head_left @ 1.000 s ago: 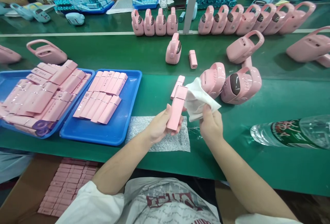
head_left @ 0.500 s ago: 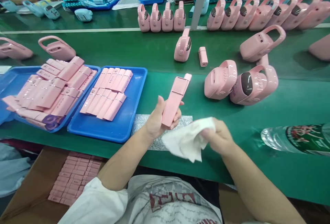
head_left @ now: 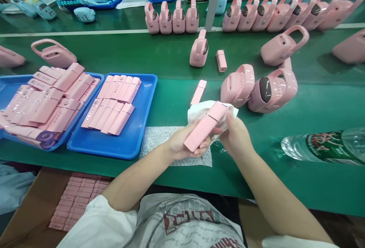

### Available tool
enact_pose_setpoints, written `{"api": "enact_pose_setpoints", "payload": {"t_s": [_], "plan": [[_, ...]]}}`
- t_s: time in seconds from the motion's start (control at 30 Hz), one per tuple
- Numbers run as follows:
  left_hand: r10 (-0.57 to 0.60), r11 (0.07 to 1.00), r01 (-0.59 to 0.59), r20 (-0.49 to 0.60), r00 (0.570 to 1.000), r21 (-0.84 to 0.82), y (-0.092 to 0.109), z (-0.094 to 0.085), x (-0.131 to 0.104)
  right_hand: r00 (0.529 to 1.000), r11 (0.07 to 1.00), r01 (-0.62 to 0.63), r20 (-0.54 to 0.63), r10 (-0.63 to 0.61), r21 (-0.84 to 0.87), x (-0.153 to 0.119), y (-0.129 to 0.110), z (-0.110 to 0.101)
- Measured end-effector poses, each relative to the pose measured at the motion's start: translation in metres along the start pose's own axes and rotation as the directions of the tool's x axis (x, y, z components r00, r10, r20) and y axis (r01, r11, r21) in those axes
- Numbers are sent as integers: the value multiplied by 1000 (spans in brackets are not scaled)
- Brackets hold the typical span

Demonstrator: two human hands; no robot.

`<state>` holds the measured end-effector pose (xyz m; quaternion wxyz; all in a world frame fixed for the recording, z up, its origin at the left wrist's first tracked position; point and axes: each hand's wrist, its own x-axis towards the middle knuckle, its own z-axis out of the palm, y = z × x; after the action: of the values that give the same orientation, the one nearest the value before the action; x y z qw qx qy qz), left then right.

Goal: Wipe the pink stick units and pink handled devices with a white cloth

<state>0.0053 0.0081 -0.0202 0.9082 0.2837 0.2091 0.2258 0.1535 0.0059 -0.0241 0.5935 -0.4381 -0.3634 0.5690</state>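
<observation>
My left grip [head_left: 179,142] wraps the lower part of the pink stick [head_left: 203,127], whose banded end points up and away from me, toward my right grip [head_left: 237,135]. Half a second ago the white cloth [head_left: 199,108] hung clear of the stick; now my right grip, pinched on it, has it bunched behind that banded end. So the cloth seems back at work on this piece. Another pink stick [head_left: 198,92] lies on the table [head_left: 173,103] just beyond my grips.

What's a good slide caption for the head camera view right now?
Left hand holds a pink stick, right hand a white cloth at its far end.
</observation>
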Motion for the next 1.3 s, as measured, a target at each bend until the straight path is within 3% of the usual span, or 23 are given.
{"api": "enact_pose_setpoints", "payload": {"t_s": [0.07,0.13,0.17,0.23,0.27,0.33,0.4,0.47,0.63,0.73,0.83,0.97,1.07,1.1,1.17,1.23,1.3], "plan": [[19,981,7,-132,991,194,-8,-2,4,997,992,51,64,-44,-119,-1,-2,-3],[168,843,-1,-262,950,538,-11,-5,7,990,917,127,107,-93,-378,0,-12,-8],[289,691,7,-286,914,723,-10,-7,7,988,821,145,119,-94,-552,1,-19,-11],[520,294,85,-234,821,952,-5,-10,9,996,483,85,83,-26,-871,4,-33,-18],[600,112,154,-190,777,982,0,-11,11,999,281,16,26,31,-960,6,-40,-20],[679,-139,309,-137,722,941,11,-12,19,984,-43,-114,-119,131,-993,11,-47,-25],[666,-281,446,-162,728,850,23,-13,31,960,-181,-178,-211,182,-967,16,-48,-30],[614,-338,521,-235,753,784,34,-14,45,951,-192,-227,-260,170,-955,20,-47,-34],[573,-321,542,-296,764,777,40,-4,59,950,-129,-305,-312,33,-944,25,-56,-47],[541,-323,498,-275,795,805,21,22,42,949,-115,-314,-314,-22,-942,25,-66,-55],[437,-362,415,-241,867,834,-8,53,21,946,-61,-304,-294,-135,-951,24,-69,-63],[286,-405,246,-133,949,881,-40,70,16,904,140,-151,-194,-382,-979,25,-62,-68],[289,-362,129,-20,957,923,-37,62,15,900,254,-29,-136,-415,-967,24,-59,-67],[322,-309,96,9,947,946,-29,60,9,899,294,-10,-138,-416,-956,23,-60,-66],[426,-90,4,35,904,996,-9,64,-16,891,366,9,-159,-426,-931,21,-62,-63],[542,223,-167,20,840,960,11,79,-53,885,386,5,-176,-431,-923,18,-65,-59],[650,373,-241,-67,757,896,22,100,-93,894,377,1,-168,-416,-926,16,-66,-56]]}}
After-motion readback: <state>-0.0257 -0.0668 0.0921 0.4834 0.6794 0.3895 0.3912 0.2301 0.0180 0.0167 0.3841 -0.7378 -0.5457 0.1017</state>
